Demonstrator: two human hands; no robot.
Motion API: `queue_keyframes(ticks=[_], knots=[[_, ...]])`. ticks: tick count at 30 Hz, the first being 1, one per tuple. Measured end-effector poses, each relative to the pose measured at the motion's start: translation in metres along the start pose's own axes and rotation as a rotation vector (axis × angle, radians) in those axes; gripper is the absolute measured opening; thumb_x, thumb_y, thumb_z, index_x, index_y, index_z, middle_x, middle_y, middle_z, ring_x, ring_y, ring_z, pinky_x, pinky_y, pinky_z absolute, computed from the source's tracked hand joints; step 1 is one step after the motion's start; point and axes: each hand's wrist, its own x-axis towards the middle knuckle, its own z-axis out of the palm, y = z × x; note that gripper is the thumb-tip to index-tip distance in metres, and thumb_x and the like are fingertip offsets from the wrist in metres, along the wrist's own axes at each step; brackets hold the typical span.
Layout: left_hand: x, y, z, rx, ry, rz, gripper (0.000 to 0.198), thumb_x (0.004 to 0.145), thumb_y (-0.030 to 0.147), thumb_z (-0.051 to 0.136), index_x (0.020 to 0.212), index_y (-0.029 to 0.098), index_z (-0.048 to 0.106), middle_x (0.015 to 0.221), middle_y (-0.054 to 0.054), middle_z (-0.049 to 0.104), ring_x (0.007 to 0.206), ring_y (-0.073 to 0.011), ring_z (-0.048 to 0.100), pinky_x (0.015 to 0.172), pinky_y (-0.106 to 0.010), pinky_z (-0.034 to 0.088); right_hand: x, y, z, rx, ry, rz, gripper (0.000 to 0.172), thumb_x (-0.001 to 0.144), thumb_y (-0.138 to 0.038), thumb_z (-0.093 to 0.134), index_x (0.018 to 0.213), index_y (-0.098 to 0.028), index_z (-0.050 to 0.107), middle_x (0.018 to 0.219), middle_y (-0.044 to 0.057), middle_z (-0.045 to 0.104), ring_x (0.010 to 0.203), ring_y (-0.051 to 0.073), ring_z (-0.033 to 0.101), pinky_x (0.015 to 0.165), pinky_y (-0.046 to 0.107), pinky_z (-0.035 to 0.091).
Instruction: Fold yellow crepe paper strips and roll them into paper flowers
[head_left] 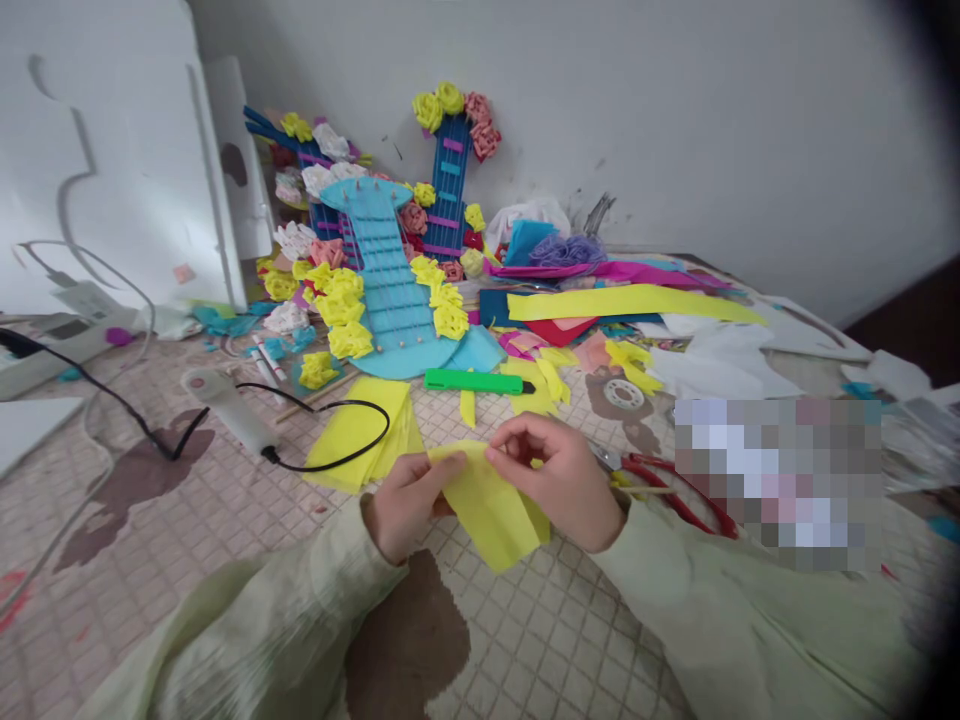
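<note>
A piece of yellow crepe paper [496,510] hangs between my hands over the table, its lower part folded and drooping. My left hand [411,492] pinches its upper left edge, thumb on top. My right hand [562,470] holds the upper right edge between thumb and fingertips; the other fingers are curled. Beyond my left hand lies a stack of yellow sheets [367,425], crossed by a black cable. A green marker-like tool [474,381] rests just past the paper. To the right of my right hand are red-handled scissors [679,490], partly hidden.
A white glue gun [225,410] lies at left with its cable looping near the stack. Behind stands a light blue stringed paper craft [382,270] with yellow paper flowers [341,310]. A tape roll [624,394] and paper strips [637,302] lie at right. A power strip [67,320] sits far left.
</note>
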Motion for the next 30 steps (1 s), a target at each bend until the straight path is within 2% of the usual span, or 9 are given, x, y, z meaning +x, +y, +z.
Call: queue_keyframes(ticks=[3, 5, 13, 17, 20, 23, 25, 27, 30], knots=[[0.000, 0.000, 0.000, 0.053, -0.002, 0.046, 0.027, 0.064, 0.036, 0.063, 0.070, 0.010, 0.063, 0.057, -0.001, 0.060, 0.058, -0.0136, 0.056, 0.058, -0.025, 0.044, -0.002, -0.005, 0.000, -0.162, 0.021, -0.162, 0.009, 0.067, -0.010, 0.053, 0.067, -0.018, 0.056, 0.058, -0.003, 0.043, 0.054, 0.009, 0.043, 0.051, 0.022, 0.036], [-0.001, 0.001, 0.001, 0.109, -0.008, 0.095, 0.026, 0.065, 0.037, 0.061, 0.068, 0.010, 0.062, 0.056, 0.000, 0.058, 0.055, -0.0118, 0.053, 0.056, -0.024, 0.043, -0.003, -0.007, 0.000, -0.213, 0.003, -0.211, 0.011, 0.067, -0.008, 0.052, 0.068, -0.019, 0.055, 0.058, -0.003, 0.042, 0.054, 0.009, 0.042, 0.052, 0.022, 0.036], [-0.005, 0.009, 0.004, 0.394, -0.057, 0.254, 0.023, 0.069, 0.034, 0.056, 0.063, 0.012, 0.060, 0.058, 0.001, 0.055, 0.052, -0.0097, 0.046, 0.047, -0.020, 0.036, -0.005, -0.006, -0.001, -0.190, -0.081, -0.234, 0.013, 0.071, -0.011, 0.047, 0.076, -0.019, 0.056, 0.060, -0.003, 0.042, 0.054, 0.009, 0.043, 0.051, 0.023, 0.037], [-0.004, 0.007, 0.002, 0.451, -0.031, 0.271, 0.024, 0.070, 0.035, 0.054, 0.061, 0.013, 0.058, 0.055, 0.002, 0.051, 0.049, -0.0088, 0.044, 0.045, -0.019, 0.034, -0.005, -0.007, -0.001, -0.128, -0.077, -0.192, 0.012, 0.071, -0.012, 0.048, 0.075, -0.019, 0.057, 0.059, -0.003, 0.042, 0.055, 0.009, 0.043, 0.051, 0.023, 0.037], [-0.006, 0.004, 0.000, 0.534, -0.037, 0.275, 0.027, 0.073, 0.037, 0.051, 0.061, 0.013, 0.057, 0.051, 0.003, 0.048, 0.045, -0.0081, 0.042, 0.041, -0.019, 0.031, -0.004, -0.009, -0.001, -0.047, -0.068, -0.110, 0.012, 0.071, -0.017, 0.053, 0.082, -0.018, 0.058, 0.067, -0.001, 0.049, 0.060, 0.010, 0.047, 0.053, 0.023, 0.040], [-0.009, 0.004, 0.000, 0.619, -0.079, 0.259, 0.031, 0.075, 0.039, 0.049, 0.061, 0.012, 0.057, 0.049, 0.002, 0.047, 0.043, -0.0079, 0.041, 0.039, -0.018, 0.028, -0.002, -0.008, -0.001, 0.047, -0.179, 0.009, 0.017, 0.073, -0.025, 0.054, 0.087, -0.019, 0.060, 0.080, 0.003, 0.058, 0.067, 0.012, 0.052, 0.057, 0.025, 0.043], [-0.010, 0.004, 0.001, 0.610, -0.094, 0.247, 0.031, 0.075, 0.039, 0.049, 0.061, 0.012, 0.057, 0.049, 0.002, 0.048, 0.043, -0.0077, 0.042, 0.039, -0.018, 0.028, -0.001, -0.007, -0.002, 0.123, -0.235, 0.100, 0.018, 0.074, -0.031, 0.053, 0.084, -0.018, 0.061, 0.079, 0.003, 0.061, 0.069, 0.013, 0.054, 0.059, 0.026, 0.045], [-0.010, 0.003, 0.000, 0.556, -0.101, 0.235, 0.029, 0.075, 0.038, 0.050, 0.062, 0.012, 0.057, 0.049, 0.002, 0.050, 0.042, -0.0076, 0.042, 0.039, -0.018, 0.030, 0.000, -0.006, -0.002, 0.215, -0.204, 0.169, 0.019, 0.073, -0.034, 0.055, 0.080, -0.018, 0.061, 0.074, 0.003, 0.061, 0.067, 0.013, 0.055, 0.060, 0.026, 0.045], [-0.008, 0.002, -0.001, 0.459, -0.105, 0.213, 0.029, 0.074, 0.037, 0.051, 0.063, 0.012, 0.059, 0.052, 0.000, 0.054, 0.044, -0.0086, 0.046, 0.041, -0.019, 0.034, 0.000, -0.003, -0.001, 0.270, -0.073, 0.192, 0.016, 0.067, -0.032, 0.062, 0.072, -0.017, 0.058, 0.067, 0.001, 0.058, 0.061, 0.011, 0.053, 0.055, 0.024, 0.045]])
